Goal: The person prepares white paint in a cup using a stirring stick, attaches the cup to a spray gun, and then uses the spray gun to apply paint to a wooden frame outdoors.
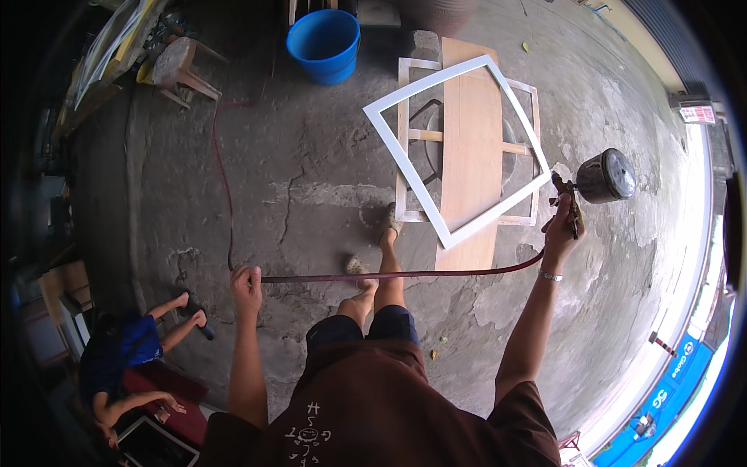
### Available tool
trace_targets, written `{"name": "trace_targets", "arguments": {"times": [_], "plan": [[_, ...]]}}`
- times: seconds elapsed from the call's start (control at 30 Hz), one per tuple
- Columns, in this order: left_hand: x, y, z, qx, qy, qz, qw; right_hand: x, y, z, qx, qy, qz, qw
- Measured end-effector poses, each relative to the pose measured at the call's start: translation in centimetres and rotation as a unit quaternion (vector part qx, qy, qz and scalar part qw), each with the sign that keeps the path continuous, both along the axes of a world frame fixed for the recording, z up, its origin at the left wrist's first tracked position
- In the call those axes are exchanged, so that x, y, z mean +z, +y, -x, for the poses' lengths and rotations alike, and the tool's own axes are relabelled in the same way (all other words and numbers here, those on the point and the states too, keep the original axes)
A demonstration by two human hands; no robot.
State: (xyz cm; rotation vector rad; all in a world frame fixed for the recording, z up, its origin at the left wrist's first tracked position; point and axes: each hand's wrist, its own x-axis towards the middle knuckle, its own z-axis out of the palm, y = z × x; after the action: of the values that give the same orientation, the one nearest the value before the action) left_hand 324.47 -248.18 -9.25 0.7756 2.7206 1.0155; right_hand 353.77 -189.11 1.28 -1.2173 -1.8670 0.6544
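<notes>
My right hand [562,231] is closed round the handle of a spray gun [574,204] with a round metal paint cup [606,176] on it. A dark red air hose [436,274] runs from the gun across my front to my left hand [247,286], whose fingers are wrapped round it. Just left of the gun's nozzle is the corner of a white rectangular frame [420,191]. It lies turned at an angle over a light wooden board [471,132], with a second, whitish wooden frame [403,183] beneath.
A blue bucket [325,74] and a plastic stool [180,66] stand at the far left. From my left hand the hose trails away over the cracked concrete floor [311,226]. At the lower left another person in blue [140,342] is beside a dark framed panel [153,445].
</notes>
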Motion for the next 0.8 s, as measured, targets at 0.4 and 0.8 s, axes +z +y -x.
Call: {"name": "trace_targets", "arguments": {"times": [0.4, 0.8], "plan": [[-0.7, 17.6, 8.7, -0.007, 0.055, -0.028, 0.998, -12.4, 11.8, 11.4, 0.037, -0.039, 0.044, 0.998], [-1.5, 18.0, 13.0, 0.067, 0.041, -0.034, 0.996, -19.7, 7.2, 17.1, 0.115, -0.091, 0.159, 0.976]]}}
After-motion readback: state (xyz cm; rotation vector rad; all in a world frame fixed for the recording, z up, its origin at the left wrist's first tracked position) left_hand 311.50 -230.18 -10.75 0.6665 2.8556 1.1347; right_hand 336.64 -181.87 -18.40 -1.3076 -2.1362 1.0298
